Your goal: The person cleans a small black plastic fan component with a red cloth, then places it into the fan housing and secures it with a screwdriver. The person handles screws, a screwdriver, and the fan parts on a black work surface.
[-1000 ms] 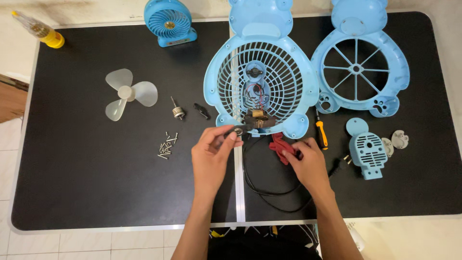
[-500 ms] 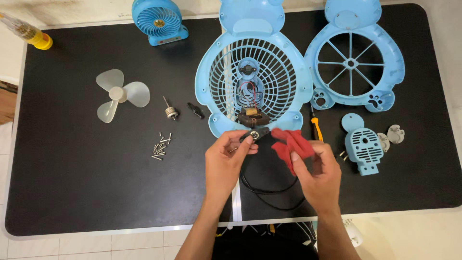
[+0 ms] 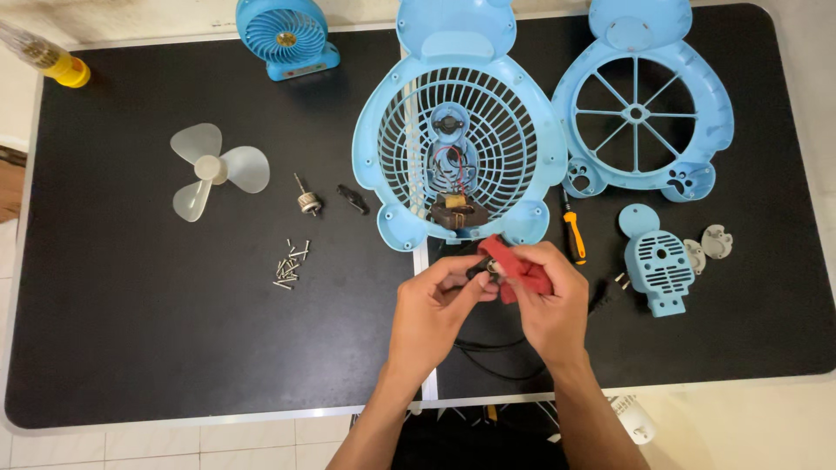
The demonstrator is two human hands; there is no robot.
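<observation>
A small dark part (image 3: 481, 271) sits between both hands just in front of the open fan housing, low over the middle of the black counter (image 3: 131, 348). The left hand (image 3: 435, 305) pinches this part with thumb and fingertips, while the right hand (image 3: 544, 300) is closed around a red cloth (image 3: 515, 265) pressed against the same part; the two hands touch at the fingertips. A black cable (image 3: 488, 357) loops on the counter beneath the wrists. Just beyond the hands lies the light blue front grille housing (image 3: 383, 148), face down, with red and black wires and a brown motor block (image 3: 459, 214) at its lower edge. To its right rests the matching blue rear shell (image 3: 714, 113) with spokes, and between them an orange-handled screwdriver (image 3: 573, 235). Farther right lie a small blue vented cover (image 3: 657, 265) and two pale round pieces (image 3: 707, 246). To the left are a black clip (image 3: 353, 199), a metal shaft piece (image 3: 306, 200), a heap of screws (image 3: 290, 263) and a pale three-blade propeller (image 3: 213, 170). A small blue desk fan (image 3: 286, 35) stands at the far edge.
</observation>
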